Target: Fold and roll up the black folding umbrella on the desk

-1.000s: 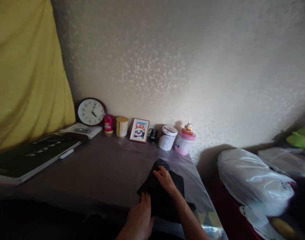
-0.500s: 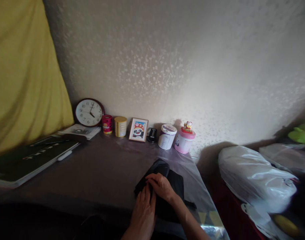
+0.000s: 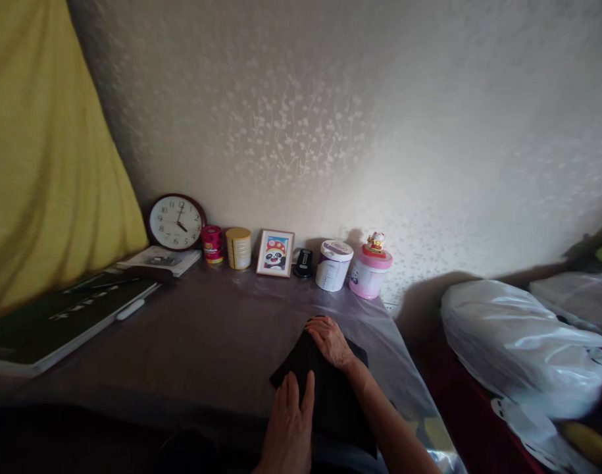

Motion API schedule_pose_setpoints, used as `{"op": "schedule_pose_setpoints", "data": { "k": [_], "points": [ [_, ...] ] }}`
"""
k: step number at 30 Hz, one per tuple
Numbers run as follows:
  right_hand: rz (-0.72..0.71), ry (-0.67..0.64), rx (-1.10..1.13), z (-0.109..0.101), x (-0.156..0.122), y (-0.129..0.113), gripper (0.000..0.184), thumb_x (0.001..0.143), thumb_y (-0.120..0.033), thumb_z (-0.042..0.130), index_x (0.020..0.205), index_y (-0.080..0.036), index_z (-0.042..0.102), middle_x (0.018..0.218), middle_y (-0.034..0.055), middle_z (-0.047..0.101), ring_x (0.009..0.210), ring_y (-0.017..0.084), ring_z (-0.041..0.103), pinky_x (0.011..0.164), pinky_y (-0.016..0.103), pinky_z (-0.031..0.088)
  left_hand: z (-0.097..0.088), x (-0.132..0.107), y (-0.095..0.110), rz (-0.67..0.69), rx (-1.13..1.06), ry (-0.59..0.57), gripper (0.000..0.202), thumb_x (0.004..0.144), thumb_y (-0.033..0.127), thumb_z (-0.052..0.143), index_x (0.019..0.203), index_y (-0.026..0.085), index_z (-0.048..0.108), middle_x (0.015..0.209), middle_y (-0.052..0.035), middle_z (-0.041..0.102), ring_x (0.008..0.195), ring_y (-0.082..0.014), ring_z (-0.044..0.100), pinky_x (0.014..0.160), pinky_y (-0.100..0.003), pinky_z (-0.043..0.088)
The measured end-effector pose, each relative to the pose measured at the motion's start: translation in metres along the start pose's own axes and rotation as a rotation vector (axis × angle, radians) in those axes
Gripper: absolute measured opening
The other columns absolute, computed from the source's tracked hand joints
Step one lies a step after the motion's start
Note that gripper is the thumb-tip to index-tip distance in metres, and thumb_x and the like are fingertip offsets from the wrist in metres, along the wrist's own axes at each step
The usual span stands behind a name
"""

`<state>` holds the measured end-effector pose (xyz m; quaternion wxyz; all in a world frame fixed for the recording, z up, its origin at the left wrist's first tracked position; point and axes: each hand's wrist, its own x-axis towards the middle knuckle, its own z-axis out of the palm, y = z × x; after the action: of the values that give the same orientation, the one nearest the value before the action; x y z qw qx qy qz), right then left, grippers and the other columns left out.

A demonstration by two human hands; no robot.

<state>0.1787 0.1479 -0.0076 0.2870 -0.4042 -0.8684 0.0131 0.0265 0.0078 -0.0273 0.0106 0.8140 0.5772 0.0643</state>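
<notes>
A piece of black cloth point(image 3: 337, 401) lies spread and partly folded on the table near its right front corner. My right hand point(image 3: 330, 339) rests on the cloth's far end, its fingers stretched leftward and lying flat over the edge. Closer to me, my left hand point(image 3: 288, 421) is at the cloth's left side with fingers straight and the thumb apart. It grips nothing; whether its palm touches the cloth is hard to see.
Along the wall stand a clock point(image 3: 177, 222), a red can point(image 3: 212, 244), a yellow-lidded can point(image 3: 238, 249), a picture frame point(image 3: 275, 253), a small black object point(image 3: 304, 263), a white tub point(image 3: 334, 266) and a pink tub point(image 3: 370, 273). A green book point(image 3: 74, 319) lies left; a plastic bag point(image 3: 518, 342) sits right.
My right hand has moved away from my left, toward the far end of the cloth. The bunched cloth now lies flatter. My view has shifted slightly.
</notes>
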Motion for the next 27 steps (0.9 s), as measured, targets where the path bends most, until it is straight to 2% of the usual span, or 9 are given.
{"op": "schedule_pose_setpoints", "data": {
  "k": [3, 7, 11, 14, 17, 19, 22, 24, 27],
  "points": [
    [0.037, -0.022, -0.012, 0.002, 0.008, 0.021, 0.035, 0.095, -0.026, 0.031, 0.099, -0.021, 0.066, 0.101, 0.0033, 0.069, 0.102, 0.017, 0.057, 0.094, 0.035, 0.039, -0.013, 0.001, 0.001, -0.024, -0.029, -0.132, 0.08, 0.068, -0.004, 0.037, 0.141, 0.017, 0.011, 0.141, -0.0211, 0.034, 0.127, -0.0317, 0.035, 0.099, -0.044, 0.037],
    [0.18, -0.008, -0.084, -0.005, 0.013, 0.03, 0.035, 0.095, -0.025, 0.031, 0.095, -0.02, 0.065, 0.096, 0.0054, 0.069, 0.093, 0.018, 0.061, 0.087, 0.033, 0.044, -0.022, 0.001, 0.004, -0.042, -0.043, -0.186, 0.082, 0.065, -0.005, 0.036, 0.141, 0.011, 0.009, 0.143, -0.0218, 0.029, 0.13, -0.0309, 0.031, 0.101, -0.044, 0.034],
    [0.217, 0.131, -0.118, -0.014, 0.003, 0.003, 0.03, 0.094, -0.025, 0.035, 0.098, -0.018, 0.064, 0.1, 0.009, 0.067, 0.1, 0.02, 0.058, 0.091, 0.037, 0.042, -0.022, 0.001, 0.005, -0.041, -0.07, -0.223, 0.082, 0.065, -0.002, 0.041, 0.14, 0.007, 0.009, 0.143, -0.0234, 0.026, 0.131, -0.032, 0.027, 0.103, -0.043, 0.031],
    [0.063, 0.08, -0.025, -0.01, -0.009, -0.021, 0.029, 0.094, -0.025, 0.036, 0.099, -0.021, 0.064, 0.1, 0.005, 0.068, 0.109, 0.018, 0.054, 0.099, 0.038, 0.036, -0.018, 0.001, 0.004, -0.047, -0.103, -0.182, 0.079, 0.067, -0.003, 0.04, 0.14, 0.007, 0.011, 0.142, -0.0246, 0.028, 0.13, -0.0319, 0.03, 0.103, -0.042, 0.031],
    [0.072, 0.061, -0.017, -0.001, -0.012, -0.021, 0.03, 0.093, -0.023, 0.035, 0.099, -0.022, 0.065, 0.105, 0.0045, 0.067, 0.113, 0.019, 0.052, 0.103, 0.042, 0.032, -0.016, 0.001, 0.005, -0.077, -0.103, -0.151, 0.075, 0.069, -0.007, 0.034, 0.14, 0.009, 0.014, 0.141, -0.0236, 0.03, 0.129, -0.0304, 0.032, 0.103, -0.041, 0.032],
    [0.188, 0.127, -0.045, -0.001, -0.011, -0.007, 0.03, 0.091, -0.022, 0.036, 0.103, -0.019, 0.063, 0.111, 0.0076, 0.065, 0.113, 0.021, 0.053, 0.1, 0.042, 0.035, -0.018, 0.0, 0.006, -0.083, -0.104, -0.165, 0.076, 0.069, -0.009, 0.031, 0.14, 0.01, 0.013, 0.142, -0.0227, 0.03, 0.13, -0.0295, 0.031, 0.103, -0.041, 0.032],
    [0.482, 0.236, -0.056, -0.013, -0.017, 0.019, 0.031, 0.087, -0.026, 0.039, 0.104, -0.015, 0.062, 0.109, 0.0125, 0.064, 0.104, 0.023, 0.058, 0.094, 0.039, 0.042, -0.024, 0.0, 0.006, -0.087, -0.114, -0.206, 0.077, 0.068, -0.011, 0.027, 0.14, 0.01, 0.012, 0.143, -0.0215, 0.028, 0.131, -0.0279, 0.03, 0.103, -0.039, 0.032],
    [0.682, 0.276, -0.021, -0.027, -0.034, 0.03, 0.033, 0.084, -0.03, 0.038, 0.099, -0.015, 0.063, 0.102, 0.0126, 0.067, 0.097, 0.023, 0.061, 0.087, 0.036, 0.046, -0.029, -0.002, 0.005, -0.087, -0.145, -0.221, 0.077, 0.068, -0.009, 0.027, 0.141, 0.011, 0.011, 0.144, -0.0205, 0.027, 0.132, -0.0274, 0.028, 0.103, -0.039, 0.031],
    [0.838, 0.297, 0.017, -0.047, -0.074, 0.034, 0.035, 0.082, -0.039, 0.039, 0.093, -0.018, 0.064, 0.093, 0.01, 0.068, 0.09, 0.023, 0.063, 0.081, 0.033, 0.048, -0.034, -0.004, 0.003, -0.069, -0.197, -0.232, 0.081, 0.067, -0.005, 0.034, 0.141, 0.011, 0.006, 0.145, -0.0197, 0.024, 0.133, -0.0285, 0.025, 0.104, -0.04, 0.03]
  ]
}}
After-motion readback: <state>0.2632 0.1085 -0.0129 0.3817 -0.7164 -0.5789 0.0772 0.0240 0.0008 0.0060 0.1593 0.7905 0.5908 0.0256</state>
